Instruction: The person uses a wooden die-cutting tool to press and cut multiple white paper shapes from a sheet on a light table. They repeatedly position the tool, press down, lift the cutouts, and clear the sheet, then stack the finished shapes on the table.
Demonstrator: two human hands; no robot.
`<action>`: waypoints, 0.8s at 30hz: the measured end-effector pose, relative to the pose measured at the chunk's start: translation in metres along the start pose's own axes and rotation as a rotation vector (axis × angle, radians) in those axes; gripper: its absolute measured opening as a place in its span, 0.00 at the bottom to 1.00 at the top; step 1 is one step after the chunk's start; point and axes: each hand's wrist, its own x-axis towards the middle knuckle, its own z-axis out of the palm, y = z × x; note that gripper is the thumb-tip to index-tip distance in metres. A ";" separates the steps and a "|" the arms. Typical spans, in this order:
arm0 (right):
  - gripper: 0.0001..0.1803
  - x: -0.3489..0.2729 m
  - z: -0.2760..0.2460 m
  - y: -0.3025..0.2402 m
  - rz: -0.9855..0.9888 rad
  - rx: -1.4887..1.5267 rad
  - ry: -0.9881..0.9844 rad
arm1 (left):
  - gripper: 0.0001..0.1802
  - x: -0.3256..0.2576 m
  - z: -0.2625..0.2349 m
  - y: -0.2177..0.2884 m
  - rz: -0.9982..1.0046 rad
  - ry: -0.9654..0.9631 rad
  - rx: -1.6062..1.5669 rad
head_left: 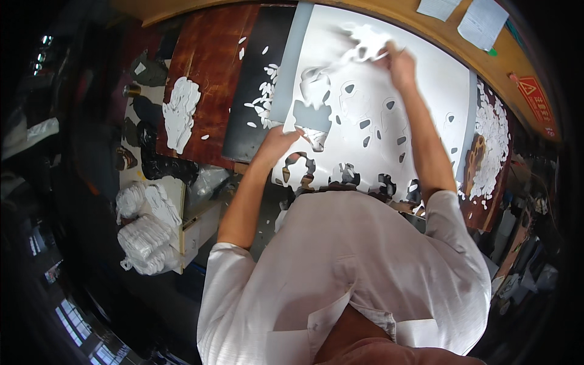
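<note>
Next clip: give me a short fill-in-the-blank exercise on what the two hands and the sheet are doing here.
1. The right hand lifts a cut-out strip that is ____ in colour.
2. The left hand presses on the ____ edge of the white sheet.
3. The sheet is full of ____ where shapes were cut out.
4. A pile of cut pieces lies to the person's ____.

Missing words: white; left; holes; left

Left hand [281, 141]: your arm is bare below a short white sleeve, bent at the elbow, reaching forward; palm down, fingers pressed flat. Right hand [398, 61]: your arm is extended nearly straight, well ahead of the left hand; fingers pinched shut, hand blurred, raised.
</note>
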 end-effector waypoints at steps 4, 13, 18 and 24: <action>0.22 0.108 -0.081 -0.014 -0.179 0.201 0.200 | 0.16 0.002 0.011 -0.009 -0.015 0.184 0.073; 0.23 -0.023 -0.090 -0.017 -0.652 -0.302 -0.142 | 0.17 -0.036 0.049 0.000 0.596 0.793 0.751; 0.28 -0.137 -0.027 0.055 -0.869 -0.561 -0.664 | 0.14 0.000 0.070 0.028 -0.185 -0.127 0.060; 0.34 -0.163 -0.039 0.060 -0.772 -0.609 -0.769 | 0.10 0.047 0.059 0.029 -0.352 -0.408 -0.376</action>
